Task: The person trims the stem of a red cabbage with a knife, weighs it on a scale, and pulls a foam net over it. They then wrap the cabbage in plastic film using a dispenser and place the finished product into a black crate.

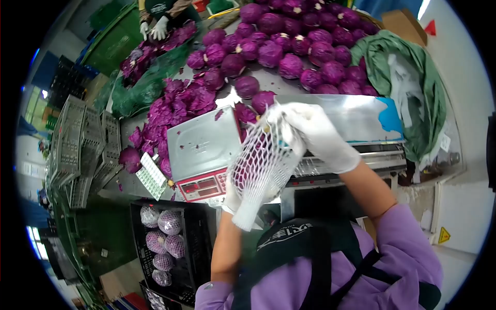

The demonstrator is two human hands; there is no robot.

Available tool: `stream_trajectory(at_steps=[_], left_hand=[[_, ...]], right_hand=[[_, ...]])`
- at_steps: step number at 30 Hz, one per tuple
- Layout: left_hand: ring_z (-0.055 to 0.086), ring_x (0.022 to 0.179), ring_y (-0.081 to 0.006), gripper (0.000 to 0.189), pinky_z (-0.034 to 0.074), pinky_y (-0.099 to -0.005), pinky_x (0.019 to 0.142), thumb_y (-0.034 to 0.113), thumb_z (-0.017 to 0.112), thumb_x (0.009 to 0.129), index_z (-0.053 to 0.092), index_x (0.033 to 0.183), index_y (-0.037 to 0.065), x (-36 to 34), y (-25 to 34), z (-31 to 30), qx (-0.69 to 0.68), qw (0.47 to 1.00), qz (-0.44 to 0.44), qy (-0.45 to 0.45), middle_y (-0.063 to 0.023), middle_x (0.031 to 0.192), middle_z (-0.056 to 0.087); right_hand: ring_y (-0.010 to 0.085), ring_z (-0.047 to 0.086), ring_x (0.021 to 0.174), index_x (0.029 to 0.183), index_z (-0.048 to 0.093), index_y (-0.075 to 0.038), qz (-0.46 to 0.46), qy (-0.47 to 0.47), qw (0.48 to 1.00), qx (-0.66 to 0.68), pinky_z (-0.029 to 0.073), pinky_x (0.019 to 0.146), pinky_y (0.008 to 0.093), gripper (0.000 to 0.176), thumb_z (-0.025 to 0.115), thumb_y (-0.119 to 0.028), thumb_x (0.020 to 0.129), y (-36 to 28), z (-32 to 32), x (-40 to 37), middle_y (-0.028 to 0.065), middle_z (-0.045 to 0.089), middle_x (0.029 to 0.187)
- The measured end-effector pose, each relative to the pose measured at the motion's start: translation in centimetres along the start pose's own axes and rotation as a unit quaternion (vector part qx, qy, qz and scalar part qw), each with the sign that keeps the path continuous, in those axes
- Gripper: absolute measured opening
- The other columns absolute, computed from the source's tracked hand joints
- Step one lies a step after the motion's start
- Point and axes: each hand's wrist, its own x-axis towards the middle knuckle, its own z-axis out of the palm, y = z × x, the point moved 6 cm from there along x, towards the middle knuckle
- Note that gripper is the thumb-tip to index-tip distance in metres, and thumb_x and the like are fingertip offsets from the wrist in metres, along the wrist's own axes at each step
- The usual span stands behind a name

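Note:
Both my hands wear white gloves. My right hand [315, 134] is closed on the upper end of a white foam net [261, 160], in front of the steel wrapping machine [346, 116]. A purple cabbage shows through the mesh on the net's left side. Behind the net, my left hand [232, 199] is mostly hidden, and its fingers cannot be made out. The net's narrow end hangs down past that hand. Just left of the net stands a weighing scale [204, 147] with a red display panel and only leaf scraps on its plate.
Purple cabbages [289, 66] are heaped across the back of the table. Loose leaves [178, 106] and a label sheet [151, 176] lie left. A black crate [199, 243] holds several netted cabbages. Green cloth [434, 93] hangs at right. A co-worker's gloved hands [159, 28] show far back.

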Motion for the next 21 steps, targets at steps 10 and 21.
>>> stream_trajectory(at_steps=[10, 21], left_hand=[[0.051, 0.129, -0.0295, 0.067, 0.041, -0.0444, 0.110, 0.058, 0.028, 0.103, 0.043, 0.143, 0.007, 6.4, -6.4, 8.4, 0.282, 0.956, 0.071, 0.043, -0.0148, 0.139, 0.052], [0.057, 0.117, -0.0216, 0.056, 0.039, -0.0314, 0.105, 0.045, 0.050, 0.101, 0.055, 0.133, -0.001, 18.0, -13.2, 10.7, 0.717, 0.679, 0.144, -0.062, -0.0114, 0.125, 0.063]], right_hand=[[0.0201, 0.058, 0.116, 0.134, 0.054, 0.001, 0.000, 0.180, 0.983, 0.045, 0.045, 0.100, 0.0325, 0.039, 0.048, -0.022, 0.103, 5.3, -12.9, -7.2, 0.0120, 0.062, 0.128], [0.0178, 0.064, 0.103, 0.112, 0.068, 0.005, -0.044, 0.296, 0.929, -0.217, 0.049, 0.092, 0.0315, 0.028, 0.055, -0.015, 0.099, 1.2, -27.2, -11.8, 0.0120, 0.070, 0.111]])
